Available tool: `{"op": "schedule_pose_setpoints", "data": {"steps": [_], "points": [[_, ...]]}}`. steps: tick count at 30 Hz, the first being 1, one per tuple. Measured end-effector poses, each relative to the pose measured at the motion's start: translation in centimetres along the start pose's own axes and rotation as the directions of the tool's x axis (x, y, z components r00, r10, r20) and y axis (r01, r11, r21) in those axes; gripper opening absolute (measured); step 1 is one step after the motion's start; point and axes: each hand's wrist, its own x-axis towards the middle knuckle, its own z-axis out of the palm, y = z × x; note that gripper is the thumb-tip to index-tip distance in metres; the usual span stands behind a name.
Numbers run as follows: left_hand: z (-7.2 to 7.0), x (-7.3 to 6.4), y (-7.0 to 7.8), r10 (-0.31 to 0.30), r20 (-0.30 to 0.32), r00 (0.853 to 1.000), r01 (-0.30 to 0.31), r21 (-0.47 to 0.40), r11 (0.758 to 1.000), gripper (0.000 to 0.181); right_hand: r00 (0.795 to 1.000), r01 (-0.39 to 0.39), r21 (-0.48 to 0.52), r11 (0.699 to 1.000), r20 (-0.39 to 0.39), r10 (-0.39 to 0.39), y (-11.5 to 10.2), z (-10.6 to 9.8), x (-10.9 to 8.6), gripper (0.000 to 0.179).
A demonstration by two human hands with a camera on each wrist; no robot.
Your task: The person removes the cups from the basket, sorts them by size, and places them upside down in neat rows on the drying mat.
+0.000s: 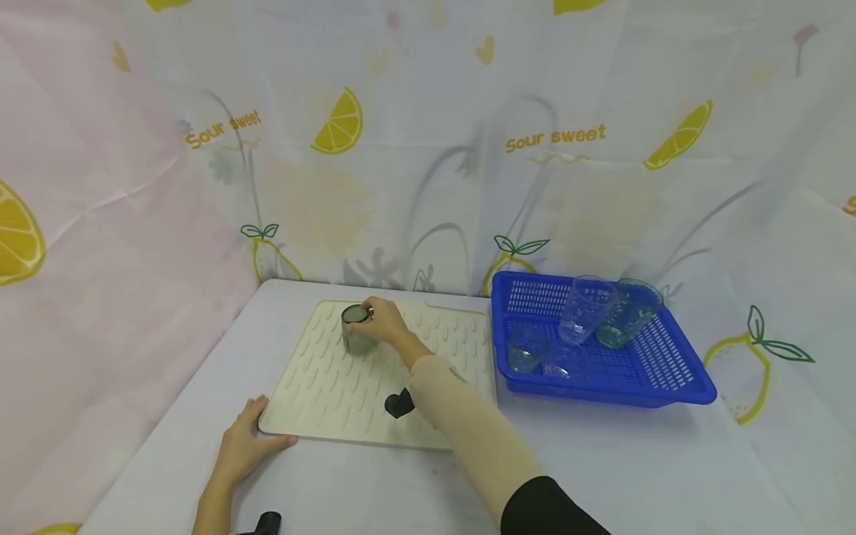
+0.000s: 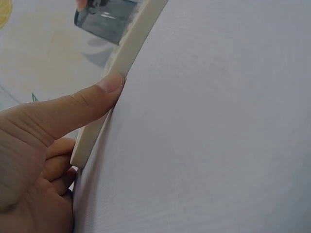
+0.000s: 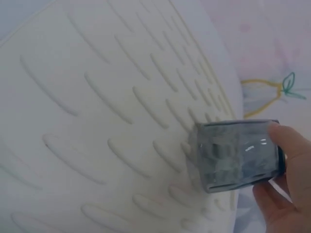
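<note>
A grey-tinted glass [image 1: 357, 331] stands toward the back left of a cream drying mat [image 1: 334, 394] with raised ridges. My right hand [image 1: 384, 319] grips it near the rim, thumb and fingers on opposite sides. In the right wrist view the glass [image 3: 238, 154] has its far end right at the ridges of the mat [image 3: 97, 107]. My left hand [image 1: 242, 444] holds the mat's front left corner. Seen from the left wrist, the thumb [image 2: 80, 104] lies along the mat's front edge [image 2: 129, 46], and the other fingers curl beside the corner, partly hidden.
Right of the mat a blue plastic basket [image 1: 602, 390] holds several glasses, among them a clear glass [image 1: 585, 308] and a greenish glass [image 1: 625, 316] leaning on the back side. A lemon-print cloth [image 1: 414, 148] hangs behind the white table [image 1: 374, 490].
</note>
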Motion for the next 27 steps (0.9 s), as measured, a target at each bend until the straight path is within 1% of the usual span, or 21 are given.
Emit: {"op": "schedule_pose_setpoints", "data": {"steps": [2, 5, 10, 13, 16, 19, 22, 27], "points": [[0.0, 0.0, 0.0, -0.006, 0.0, 1.0, 0.006, 0.005, 1.0, 0.104, 1.0, -0.006, 0.019, 1.0, -0.023, 0.007, 0.2, 0.2, -0.1, 0.046], [0.1, 0.0, -0.1, -0.004, -0.004, 1.0, 0.004, 0.012, 1.0, 0.104, 0.997, -0.025, 0.019, 1.0, -0.075, 0.027, 0.3, 0.7, -0.2, 0.045], [0.2, 0.1, 0.0, 0.005, -0.009, 1.0, -0.004, 0.012, 1.0, 0.105, 0.983, -0.062, -0.005, 0.998, -0.171, 0.06, 0.1, 1.4, -0.4, 0.042], [0.3, 0.3, 0.1, 0.009, -0.01, 1.0, -0.008, 0.007, 1.0, 0.105, 0.976, -0.077, -0.005, 0.997, -0.204, 0.074, 0.1, 1.6, -0.4, 0.041], [0.3, 0.2, 0.1, 0.008, -0.01, 1.0, -0.008, 0.006, 1.0, 0.105, 0.976, -0.077, 0.004, 0.997, -0.205, 0.076, 0.1, 1.8, -0.5, 0.043], [0.2, 0.1, 0.1, 0.0, -0.012, 1.0, 0.0, 0.01, 1.0, 0.105, 0.981, -0.063, 0.018, 0.998, -0.183, 0.065, 0.3, 1.7, -0.6, 0.046], [0.1, 0.0, 0.0, -0.011, -0.011, 1.0, 0.011, 0.008, 1.0, 0.104, 0.986, -0.044, 0.045, 0.998, -0.158, 0.051, 0.4, 1.7, -0.7, 0.048], [0.0, 0.0, 0.0, -0.011, -0.015, 1.0, 0.011, 0.011, 1.0, 0.103, 0.99, -0.019, 0.094, 0.995, -0.139, 0.032, 0.7, 1.4, -0.8, 0.051]]}}
